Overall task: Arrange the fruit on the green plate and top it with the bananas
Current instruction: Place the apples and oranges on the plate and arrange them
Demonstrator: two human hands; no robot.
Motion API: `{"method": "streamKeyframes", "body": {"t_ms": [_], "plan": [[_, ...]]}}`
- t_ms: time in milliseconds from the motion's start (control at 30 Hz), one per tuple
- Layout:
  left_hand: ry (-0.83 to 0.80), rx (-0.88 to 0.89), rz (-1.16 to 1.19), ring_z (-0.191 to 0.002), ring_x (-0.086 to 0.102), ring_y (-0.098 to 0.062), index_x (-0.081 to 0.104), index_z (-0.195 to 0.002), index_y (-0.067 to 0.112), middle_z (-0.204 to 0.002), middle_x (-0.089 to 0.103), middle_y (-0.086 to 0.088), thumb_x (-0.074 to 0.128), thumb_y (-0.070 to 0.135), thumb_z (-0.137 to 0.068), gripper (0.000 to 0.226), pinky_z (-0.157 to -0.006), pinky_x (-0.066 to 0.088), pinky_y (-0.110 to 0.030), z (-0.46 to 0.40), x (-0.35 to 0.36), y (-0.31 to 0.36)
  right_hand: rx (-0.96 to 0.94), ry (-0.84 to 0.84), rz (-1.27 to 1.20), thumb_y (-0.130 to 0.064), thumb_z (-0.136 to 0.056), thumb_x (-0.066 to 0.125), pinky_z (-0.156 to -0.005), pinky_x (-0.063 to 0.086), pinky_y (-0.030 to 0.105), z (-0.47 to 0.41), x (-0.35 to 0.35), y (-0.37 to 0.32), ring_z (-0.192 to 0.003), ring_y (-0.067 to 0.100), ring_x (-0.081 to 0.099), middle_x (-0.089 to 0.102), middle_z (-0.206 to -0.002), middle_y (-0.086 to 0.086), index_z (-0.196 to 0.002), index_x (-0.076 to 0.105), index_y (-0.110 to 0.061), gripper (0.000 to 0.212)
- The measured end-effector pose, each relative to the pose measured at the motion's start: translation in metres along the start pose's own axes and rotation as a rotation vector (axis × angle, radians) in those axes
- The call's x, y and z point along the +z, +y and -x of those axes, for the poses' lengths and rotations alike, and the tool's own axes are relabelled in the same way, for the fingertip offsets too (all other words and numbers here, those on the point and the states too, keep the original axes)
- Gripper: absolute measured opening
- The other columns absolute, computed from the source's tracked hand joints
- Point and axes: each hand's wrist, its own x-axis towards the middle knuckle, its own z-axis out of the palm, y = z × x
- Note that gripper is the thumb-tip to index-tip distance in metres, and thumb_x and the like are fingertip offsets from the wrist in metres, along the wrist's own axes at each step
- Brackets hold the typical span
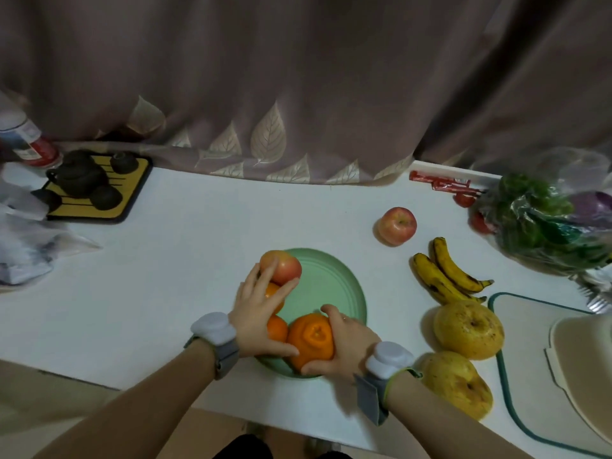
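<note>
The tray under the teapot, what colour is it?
Yellow with a black border, on the tray in the head view.

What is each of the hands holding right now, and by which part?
The right hand grips the large orange by its right side, on the green plate. The left hand rests straight fingers on the red apple; not a grip.

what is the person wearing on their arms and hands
Both forearms are bare, with no sleeves in view. Each wrist carries a rounded, pale grey-white device on a grey fabric strap. The strap by the right hand has a light green edge and a loose grey flap hanging from it; the one by the left hand is plain grey. A thin ring seems to sit on one right finger.
</note>
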Motion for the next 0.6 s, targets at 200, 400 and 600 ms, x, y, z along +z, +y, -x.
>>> {"method": "streamKeyframes", "body": {"t_ms": [200,400,600], "plan": [[-0.051,0.307,-0.077,-0.137,-0.011,-0.034,-0.012,-0.129,0.061,-0.149,-0.007,-0.008,0.034,0.095,-0.041,0.104,-0.107,-0.002,-0.054,-0.040,-0.008,-0.006,0.089,0.133,-0.133,-0.064,-0.062,0.069,-0.100,0.041,0.035,0.014,0.018,-0.008,-0.124,0.027,0.048,0.045,-0.139,0.006,-0.142,0.012,-0.025,0.105],[-0.059,0.416,-0.323,-0.135,0.027,-0.031,0.031,-0.135,0.025,-0.147,0.032,-0.011,0.014,0.091,-0.060,0.102,-0.103,0.020,-0.055,-0.052,-0.030,0.007,0.118,0.179,-0.248,-0.070,-0.059,0.067,-0.105,0.036,0.036,0.013,0.016,-0.002,-0.129,0.029,0.042,0.039,-0.145,0.008,-0.146,-0.002,-0.025,0.120],[-0.061,0.485,-0.156,-0.114,0.057,-0.022,0.031,-0.132,0.020,-0.129,0.057,-0.008,0.021,0.082,-0.072,0.088,-0.092,0.047,-0.042,-0.021,-0.016,0.039,-0.059,0.670,0.013,-0.068,-0.085,0.028,-0.112,0.023,0.046,0.043,0.025,0.055,-0.126,0.029,0.043,0.067,-0.116,0.005,-0.122,0.045,-0.019,0.064]]}}
